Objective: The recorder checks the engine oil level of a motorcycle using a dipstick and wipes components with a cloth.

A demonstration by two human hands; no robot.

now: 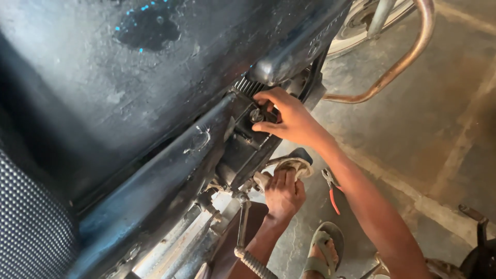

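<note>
Under tank – R hand [287,120] pinching engine cap [257,114]; L hand [283,194] gripping footpeg [289,164] below.

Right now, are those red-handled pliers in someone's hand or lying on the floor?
Lying on the floor. The red-handled pliers rest on the concrete floor beside the right forearm; the right hand is up at the motorcycle's engine, the left hand below it.

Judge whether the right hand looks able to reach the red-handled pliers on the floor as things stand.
Probably yes: the pliers lie on open floor just under the right hand's forearm, nothing covering them, though that hand's fingers are on the engine part.
</note>
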